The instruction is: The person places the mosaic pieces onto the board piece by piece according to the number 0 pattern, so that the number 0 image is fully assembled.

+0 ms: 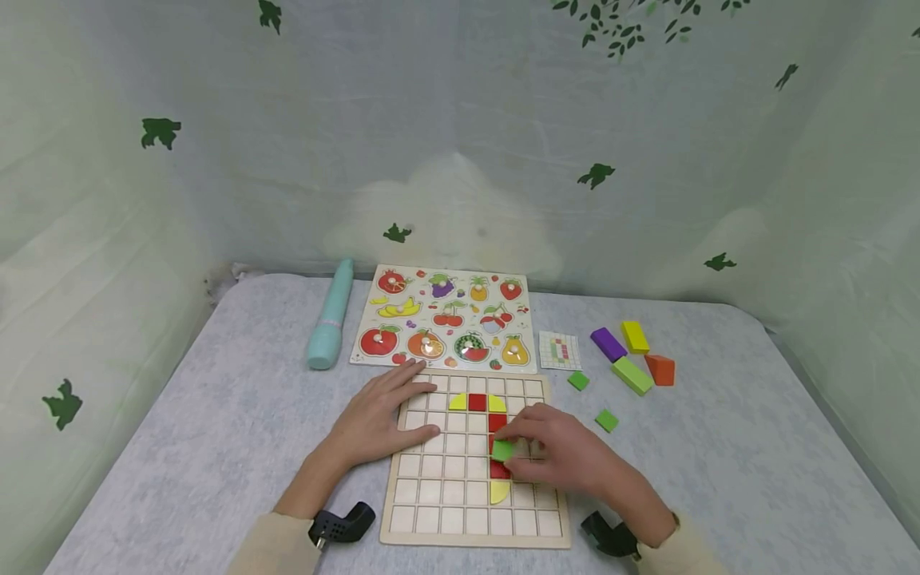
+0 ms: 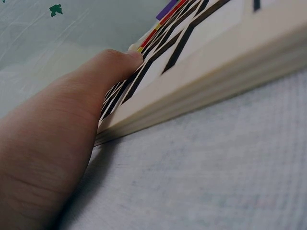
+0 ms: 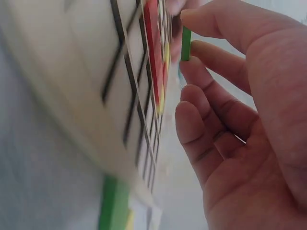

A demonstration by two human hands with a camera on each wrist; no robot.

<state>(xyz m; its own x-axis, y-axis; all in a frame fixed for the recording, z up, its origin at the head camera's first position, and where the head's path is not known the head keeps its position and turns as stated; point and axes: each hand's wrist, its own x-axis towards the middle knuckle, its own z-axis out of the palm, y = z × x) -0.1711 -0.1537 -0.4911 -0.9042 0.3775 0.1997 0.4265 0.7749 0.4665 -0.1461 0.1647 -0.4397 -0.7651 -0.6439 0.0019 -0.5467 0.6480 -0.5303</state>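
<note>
A wooden grid board (image 1: 438,511) lies on the grey table, with red and yellow tiles (image 1: 477,402) set in its cells. My right hand (image 1: 557,454) pinches a small green tile (image 1: 502,450) just above the board's middle column; in the right wrist view the green tile (image 3: 185,44) sits between thumb and fingertips. My left hand (image 1: 381,415) rests flat on the board's upper left part, fingers straight. The left wrist view shows my left thumb (image 2: 112,64) lying on the board's edge (image 2: 201,86).
A fruit peg puzzle (image 1: 446,318) lies behind the board, with a teal cylinder (image 1: 331,315) to its left. A small pattern card (image 1: 559,350), two loose green tiles (image 1: 606,419) and purple, yellow, green and orange blocks (image 1: 632,351) lie to the right. Leaf-print fabric walls surround the table.
</note>
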